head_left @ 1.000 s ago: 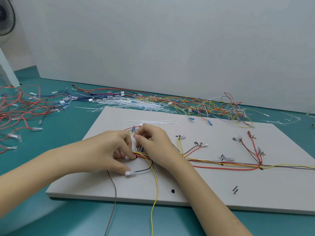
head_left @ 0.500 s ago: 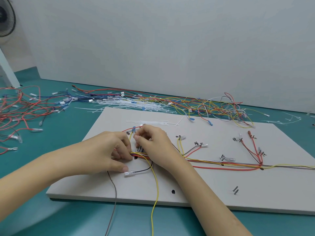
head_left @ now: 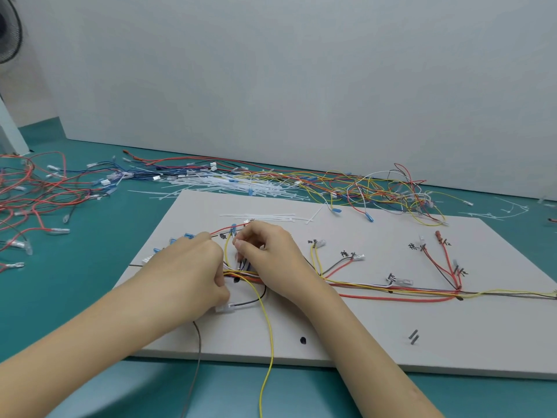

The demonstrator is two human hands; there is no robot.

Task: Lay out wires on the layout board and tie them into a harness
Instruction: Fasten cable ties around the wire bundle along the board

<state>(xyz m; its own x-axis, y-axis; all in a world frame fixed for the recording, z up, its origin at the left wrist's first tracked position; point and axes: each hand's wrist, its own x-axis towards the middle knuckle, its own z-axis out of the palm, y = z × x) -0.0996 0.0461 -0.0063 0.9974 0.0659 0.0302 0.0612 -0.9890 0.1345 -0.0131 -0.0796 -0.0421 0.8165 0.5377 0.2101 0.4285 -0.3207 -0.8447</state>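
1. A white board (head_left: 346, 336) is seen lying flat on a teal table (head_left: 75, 282), with a bundle of wires (head_left: 391, 292) running across it from the right edge toward both hands.
2. The left hand (head_left: 187, 267) is curled over the bundle's left end, fingers bent and thumb tucked toward the wires; whether a wire is actually pinched cannot be told.
3. The right hand (head_left: 271, 254) is placed just beside it, its thumb and forefinger pressed together above the wires; what is pinched there is too small to tell.
4. A yellow wire (head_left: 269, 342) is seen trailing from between the hands over the board's near edge, with a grey wire (head_left: 197, 351) beside it.
5. Loose white ties (head_left: 271, 218) are laid on the board just beyond the hands.
6. Heaps of spare wires (head_left: 376, 185) are spread along the table behind the board.
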